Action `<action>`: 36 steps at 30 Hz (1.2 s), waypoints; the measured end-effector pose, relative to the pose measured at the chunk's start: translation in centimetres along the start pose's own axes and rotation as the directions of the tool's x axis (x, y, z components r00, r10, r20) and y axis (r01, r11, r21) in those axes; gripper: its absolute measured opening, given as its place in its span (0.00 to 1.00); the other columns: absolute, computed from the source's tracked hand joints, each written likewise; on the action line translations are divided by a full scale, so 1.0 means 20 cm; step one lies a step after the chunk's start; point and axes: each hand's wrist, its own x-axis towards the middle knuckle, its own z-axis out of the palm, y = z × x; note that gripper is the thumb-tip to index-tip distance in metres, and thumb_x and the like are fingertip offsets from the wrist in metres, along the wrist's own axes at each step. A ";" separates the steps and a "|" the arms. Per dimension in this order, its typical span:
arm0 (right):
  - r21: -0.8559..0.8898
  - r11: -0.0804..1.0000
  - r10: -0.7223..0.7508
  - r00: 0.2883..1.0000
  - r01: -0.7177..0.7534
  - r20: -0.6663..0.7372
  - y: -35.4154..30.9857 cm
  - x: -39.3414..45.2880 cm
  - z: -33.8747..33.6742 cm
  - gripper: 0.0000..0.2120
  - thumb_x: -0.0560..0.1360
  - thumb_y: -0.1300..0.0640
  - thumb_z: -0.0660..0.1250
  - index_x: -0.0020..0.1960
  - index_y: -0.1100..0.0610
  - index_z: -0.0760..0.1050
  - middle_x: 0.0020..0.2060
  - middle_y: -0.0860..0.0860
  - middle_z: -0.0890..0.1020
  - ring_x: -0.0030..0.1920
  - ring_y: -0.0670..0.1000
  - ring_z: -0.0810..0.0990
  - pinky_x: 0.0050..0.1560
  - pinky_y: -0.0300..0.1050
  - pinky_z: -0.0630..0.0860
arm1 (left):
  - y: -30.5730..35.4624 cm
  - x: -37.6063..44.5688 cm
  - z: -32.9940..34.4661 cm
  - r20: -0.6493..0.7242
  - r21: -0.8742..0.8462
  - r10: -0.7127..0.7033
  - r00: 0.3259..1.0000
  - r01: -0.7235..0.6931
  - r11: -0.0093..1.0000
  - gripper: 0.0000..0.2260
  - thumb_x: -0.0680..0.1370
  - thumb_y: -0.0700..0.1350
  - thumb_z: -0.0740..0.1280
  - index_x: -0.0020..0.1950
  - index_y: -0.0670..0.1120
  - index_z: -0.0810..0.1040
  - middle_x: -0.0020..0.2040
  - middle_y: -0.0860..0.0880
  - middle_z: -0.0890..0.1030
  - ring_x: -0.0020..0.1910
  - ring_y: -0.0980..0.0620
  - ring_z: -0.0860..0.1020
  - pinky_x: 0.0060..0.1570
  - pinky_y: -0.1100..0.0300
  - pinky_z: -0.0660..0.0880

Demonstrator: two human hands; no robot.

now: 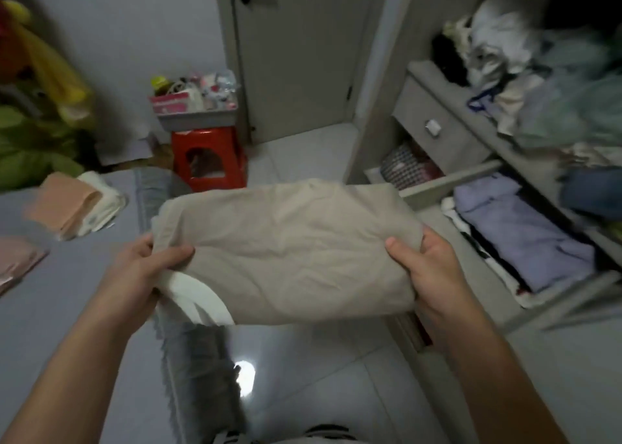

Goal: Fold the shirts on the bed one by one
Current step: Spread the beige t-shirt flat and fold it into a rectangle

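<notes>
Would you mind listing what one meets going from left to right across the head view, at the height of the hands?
Bed → left hand → folded beige shirt → right hand → open drawer holding lilac clothes.

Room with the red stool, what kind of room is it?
Probably a bedroom: a bed with folded clothes on it, an open wardrobe drawer full of clothes, and a door.

Both hands carry 1 folded beige shirt in the air: the left hand pinches its left edge, the right hand its right edge (thumbs on top). Folded shirts lie on the bed; an open drawer holds clothes.
</notes>
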 end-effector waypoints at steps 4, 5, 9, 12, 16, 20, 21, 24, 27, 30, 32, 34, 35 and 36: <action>0.009 0.999 -0.039 0.962 0.043 -0.272 -0.10 -0.11 -0.55 0.08 0.76 0.62 0.69 0.52 0.52 0.81 0.47 0.47 0.87 0.48 0.48 0.85 0.44 0.39 0.80 | 0.18 0.15 0.62 0.214 0.063 0.088 0.973 -0.103 0.993 0.18 0.67 0.44 0.76 0.56 0.46 0.83 0.50 0.40 0.85 0.45 0.41 0.85 0.39 0.55 0.82; 0.004 1.000 -0.026 0.943 0.029 -0.332 -0.10 -0.14 -0.66 0.08 0.76 0.61 0.69 0.53 0.51 0.81 0.47 0.47 0.87 0.49 0.49 0.85 0.46 0.42 0.80 | 0.22 0.19 0.76 0.259 0.061 0.093 0.961 -0.113 0.992 0.17 0.67 0.43 0.75 0.55 0.46 0.84 0.49 0.41 0.85 0.44 0.42 0.85 0.37 0.56 0.82; 0.023 0.999 0.052 0.855 -0.047 -0.517 -0.06 -0.20 -1.02 0.12 0.77 0.57 0.69 0.59 0.50 0.81 0.50 0.45 0.86 0.49 0.48 0.84 0.50 0.47 0.78 | 0.32 0.39 1.30 0.464 0.123 0.043 0.885 -0.113 0.986 0.11 0.69 0.39 0.73 0.51 0.44 0.85 0.47 0.40 0.85 0.44 0.42 0.84 0.40 0.55 0.82; 0.148 0.984 0.170 0.760 -0.098 -0.627 0.03 -0.13 -1.17 0.11 0.76 0.59 0.69 0.58 0.50 0.80 0.48 0.43 0.84 0.48 0.47 0.82 0.47 0.44 0.75 | 0.31 0.63 1.72 0.565 0.264 -0.089 0.820 -0.077 0.962 0.05 0.71 0.35 0.70 0.41 0.44 0.85 0.39 0.44 0.85 0.35 0.47 0.83 0.31 0.62 0.78; 0.313 0.923 0.382 0.619 -0.223 -0.686 0.20 0.04 -1.23 0.09 0.76 0.63 0.69 0.56 0.60 0.80 0.49 0.54 0.85 0.49 0.55 0.82 0.49 0.52 0.80 | 0.21 0.96 2.20 0.615 0.496 -0.304 0.728 -0.057 0.867 0.07 0.74 0.33 0.69 0.51 0.36 0.81 0.45 0.39 0.85 0.38 0.44 0.83 0.37 0.59 0.80; 0.428 0.823 0.565 0.466 -0.372 -0.681 0.34 0.17 -1.14 0.03 0.74 0.63 0.69 0.46 0.59 0.80 0.49 0.62 0.84 0.51 0.62 0.82 0.56 0.63 0.79 | 0.13 1.15 2.49 0.574 0.702 -0.494 0.653 -0.082 0.707 0.06 0.73 0.30 0.69 0.49 0.35 0.81 0.40 0.39 0.85 0.34 0.43 0.83 0.37 0.55 0.79; 0.425 0.806 0.583 0.431 -0.412 -0.689 0.36 0.19 -1.12 0.02 0.73 0.62 0.69 0.44 0.57 0.80 0.48 0.63 0.84 0.50 0.63 0.82 0.56 0.64 0.79 | 0.11 1.19 2.54 0.567 0.721 -0.512 0.645 -0.088 0.688 0.05 0.72 0.29 0.68 0.47 0.34 0.81 0.37 0.39 0.84 0.32 0.43 0.83 0.36 0.55 0.79; 0.409 0.763 0.610 0.346 -0.501 -0.713 0.38 0.25 -1.10 0.08 0.74 0.59 0.68 0.50 0.62 0.80 0.46 0.62 0.84 0.47 0.62 0.82 0.53 0.61 0.80 | 0.05 1.22 2.65 0.596 0.740 -0.563 0.572 -0.118 0.663 0.07 0.73 0.29 0.66 0.47 0.38 0.80 0.35 0.42 0.84 0.31 0.46 0.83 0.30 0.57 0.78; 0.382 0.739 0.617 0.331 -0.555 -0.714 0.36 0.27 -1.08 0.02 0.75 0.59 0.66 0.45 0.57 0.77 0.42 0.56 0.82 0.44 0.56 0.81 0.50 0.55 0.79 | -0.01 1.16 2.69 0.591 0.762 -0.599 0.541 -0.130 0.634 0.15 0.66 0.39 0.71 0.52 0.43 0.78 0.43 0.41 0.85 0.41 0.42 0.84 0.40 0.51 0.82; 0.348 0.737 0.620 0.374 -0.580 -0.690 0.34 0.25 -1.03 0.03 0.75 0.58 0.66 0.48 0.51 0.76 0.42 0.49 0.82 0.44 0.51 0.80 0.51 0.52 0.79 | 0.00 1.15 2.63 0.586 0.784 -0.594 0.552 -0.200 0.588 0.17 0.60 0.45 0.72 0.47 0.46 0.77 0.45 0.40 0.84 0.45 0.40 0.83 0.50 0.45 0.80; 0.335 0.707 0.641 0.363 -0.623 -0.676 0.33 0.22 -1.02 0.04 0.75 0.56 0.65 0.50 0.54 0.76 0.45 0.52 0.82 0.48 0.54 0.81 0.52 0.53 0.79 | 0.00 1.19 2.58 0.586 0.788 -0.602 0.542 -0.207 0.580 0.20 0.61 0.47 0.73 0.52 0.45 0.79 0.46 0.41 0.85 0.46 0.40 0.84 0.52 0.42 0.80; 0.289 0.671 0.651 0.355 -0.683 -0.671 0.34 0.22 -1.03 0.06 0.76 0.57 0.63 0.47 0.60 0.76 0.44 0.55 0.82 0.46 0.56 0.80 0.50 0.54 0.78 | 0.00 1.20 2.56 0.604 0.794 -0.584 0.542 -0.348 0.499 0.19 0.67 0.47 0.74 0.55 0.45 0.78 0.46 0.46 0.85 0.47 0.44 0.84 0.47 0.51 0.80; 0.245 0.653 0.649 0.363 -0.717 -0.669 0.34 0.22 -1.03 0.06 0.76 0.58 0.63 0.47 0.60 0.76 0.44 0.56 0.81 0.44 0.55 0.79 0.47 0.52 0.77 | 0.00 1.18 2.56 0.624 0.781 -0.549 0.556 -0.450 0.433 0.16 0.71 0.46 0.74 0.56 0.45 0.77 0.46 0.49 0.83 0.49 0.46 0.83 0.44 0.58 0.78; 0.187 0.638 0.639 0.377 -0.747 -0.670 0.34 0.23 -1.03 0.07 0.77 0.59 0.62 0.49 0.60 0.76 0.45 0.56 0.80 0.45 0.54 0.78 0.45 0.50 0.75 | -0.02 1.16 2.56 0.646 0.761 -0.494 0.582 -0.543 0.356 0.16 0.73 0.45 0.73 0.58 0.45 0.74 0.48 0.50 0.82 0.52 0.45 0.81 0.42 0.60 0.74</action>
